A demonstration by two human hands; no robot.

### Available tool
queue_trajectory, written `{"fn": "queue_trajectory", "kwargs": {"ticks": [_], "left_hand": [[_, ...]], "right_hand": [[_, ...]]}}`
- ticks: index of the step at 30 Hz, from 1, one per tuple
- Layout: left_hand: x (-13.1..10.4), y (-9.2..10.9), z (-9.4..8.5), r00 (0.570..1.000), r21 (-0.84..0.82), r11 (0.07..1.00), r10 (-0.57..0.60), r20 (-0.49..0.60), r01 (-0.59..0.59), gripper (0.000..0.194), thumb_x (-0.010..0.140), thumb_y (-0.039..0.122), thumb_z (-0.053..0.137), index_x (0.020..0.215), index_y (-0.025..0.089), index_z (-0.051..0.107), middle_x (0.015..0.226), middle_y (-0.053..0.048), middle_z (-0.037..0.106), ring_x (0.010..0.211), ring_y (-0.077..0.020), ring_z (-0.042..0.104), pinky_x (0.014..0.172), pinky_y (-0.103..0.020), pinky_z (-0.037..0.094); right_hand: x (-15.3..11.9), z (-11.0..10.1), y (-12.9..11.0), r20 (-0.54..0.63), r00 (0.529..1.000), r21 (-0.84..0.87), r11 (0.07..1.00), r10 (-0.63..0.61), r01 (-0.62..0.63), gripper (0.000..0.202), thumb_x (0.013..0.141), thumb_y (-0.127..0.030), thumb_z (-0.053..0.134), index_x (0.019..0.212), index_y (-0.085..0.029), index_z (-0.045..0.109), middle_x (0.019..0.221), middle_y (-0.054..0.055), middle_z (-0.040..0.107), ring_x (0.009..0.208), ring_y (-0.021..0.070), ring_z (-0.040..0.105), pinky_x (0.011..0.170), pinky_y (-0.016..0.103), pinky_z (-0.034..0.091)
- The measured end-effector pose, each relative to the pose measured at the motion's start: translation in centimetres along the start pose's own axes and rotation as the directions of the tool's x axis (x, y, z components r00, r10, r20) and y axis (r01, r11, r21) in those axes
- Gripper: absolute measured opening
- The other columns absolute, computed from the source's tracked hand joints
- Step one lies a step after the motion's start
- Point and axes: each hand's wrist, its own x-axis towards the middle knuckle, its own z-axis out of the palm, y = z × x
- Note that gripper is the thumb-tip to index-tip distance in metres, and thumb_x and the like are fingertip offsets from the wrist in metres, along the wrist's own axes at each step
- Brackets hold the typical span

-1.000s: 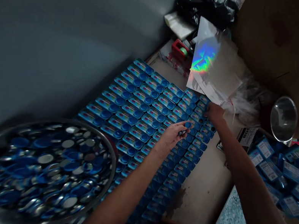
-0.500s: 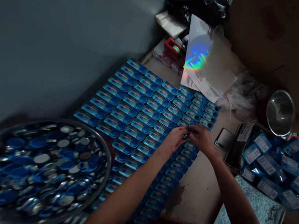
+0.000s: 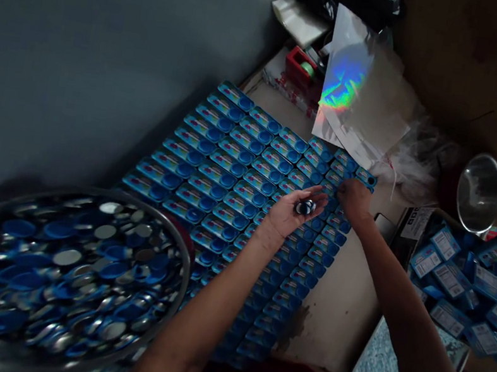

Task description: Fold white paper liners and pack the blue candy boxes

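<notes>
Rows of blue flat packs (image 3: 237,165), most with a round blue disc at one end, cover the table. Above their middle, my left hand (image 3: 292,213) is palm up with several small shiny discs (image 3: 305,207) in its cupped palm. My right hand (image 3: 354,199) reaches down to the packs at the upper right, its fingers bent together over one; whatever they hold is hidden. One pack close to it, at the upper right corner, shows a dark round spot (image 3: 370,181).
A big metal bowl (image 3: 186,265) of blue and silver discs stands at lower left. Rightward are a box of blue cartons (image 3: 450,279), a tray of pale blue pieces (image 3: 382,370) and a steel bowl (image 3: 480,193). Behind lie a red tape dispenser (image 3: 299,67) and shiny sheets (image 3: 371,92).
My hands have parted. The left has turned palm up, showing the discs, while the right has moved up and right to the packs. The view has shifted slightly.
</notes>
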Motion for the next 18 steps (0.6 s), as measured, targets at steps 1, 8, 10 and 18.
{"fn": "queue_trajectory", "kwargs": {"ticks": [1,8,10,18], "left_hand": [[0.0,0.2,-0.1,1.0,-0.013,1.0,0.004,0.018,-0.004,0.034,0.087,0.015,0.057,0.116,0.011,0.074,0.111,-0.013,0.078,0.106,-0.0235,0.075,0.094,-0.038,0.061],[-0.6,0.4,0.2,0.995,0.047,0.994,0.097,0.037,-0.098,0.045,0.075,0.002,0.063,0.117,0.013,0.074,0.121,-0.011,0.076,0.117,-0.0223,0.071,0.107,-0.038,0.054],[-0.8,0.1,0.5,0.993,0.07,0.991,0.115,-0.011,-0.114,0.043,0.071,0.001,0.064,0.111,0.013,0.074,0.114,-0.01,0.077,0.113,-0.0212,0.072,0.107,-0.037,0.055],[-0.6,-3.0,2.2,0.989,0.198,0.971,0.144,-0.025,-0.136,0.042,0.072,0.001,0.067,0.108,0.019,0.077,0.111,-0.005,0.076,0.103,-0.0165,0.07,0.09,-0.025,0.056]], "right_hand": [[0.4,-0.2,-0.4,0.023,1.0,-0.046,0.999,0.01,-0.009,0.024,0.09,-0.02,0.062,0.109,-0.021,0.077,0.118,0.014,0.076,0.11,0.0301,0.071,0.09,0.038,0.054],[2.0,-1.9,-0.5,0.13,0.992,-0.074,0.997,0.008,0.002,0.033,0.078,-0.025,0.083,0.11,-0.023,0.073,0.115,0.013,0.075,0.109,0.0329,0.069,0.087,0.038,0.052],[0.8,-1.9,-0.3,0.099,0.995,-0.018,1.0,-0.023,0.025,0.025,0.081,-0.024,0.079,0.106,-0.023,0.073,0.113,0.011,0.075,0.109,0.0307,0.069,0.087,0.037,0.051],[-7.5,3.3,0.7,-0.117,0.982,0.761,0.623,-0.146,0.183,0.021,0.093,-0.037,0.065,0.105,-0.024,0.074,0.083,-0.001,0.073,0.074,0.0156,0.066,0.068,0.025,0.049]]}}
